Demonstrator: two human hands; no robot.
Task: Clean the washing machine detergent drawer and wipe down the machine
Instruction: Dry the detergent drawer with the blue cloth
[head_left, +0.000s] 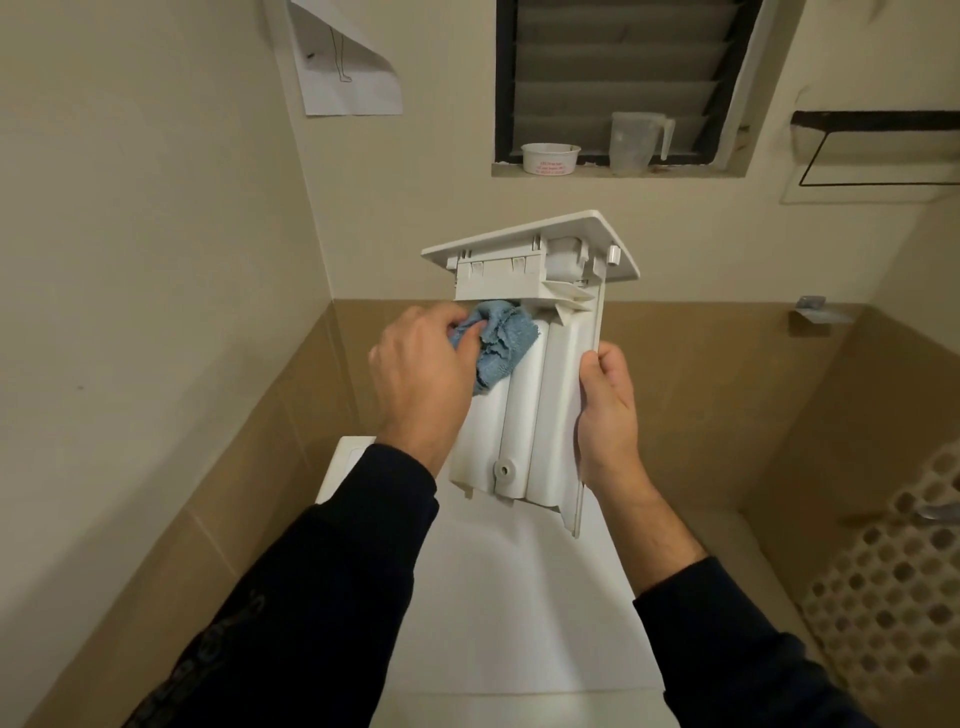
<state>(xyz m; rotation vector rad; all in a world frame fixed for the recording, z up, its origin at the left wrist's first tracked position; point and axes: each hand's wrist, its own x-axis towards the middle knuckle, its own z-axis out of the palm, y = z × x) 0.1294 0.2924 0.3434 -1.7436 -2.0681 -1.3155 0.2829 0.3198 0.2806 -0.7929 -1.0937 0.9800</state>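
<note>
1. Here, taking the detergent drawer (530, 364) as landmark: it is out of the washing machine (519, 597), held up above the machine's white top, front panel uppermost, underside toward the camera.
2. Left of the drawer, the left hand (421, 364) has its fingers curled around a bunched blue cloth (498, 343), pressing it against the drawer's upper left part, just beneath the front panel.
3. On the drawer's right edge, the right hand (608, 410) grips the side wall, thumb in front, steadying it.
4. The step in hand looks like wiping the drawer's outside. Next probably calls for working the cloth down the ribbed channels, while the right hand keeps its firm hold.
</note>
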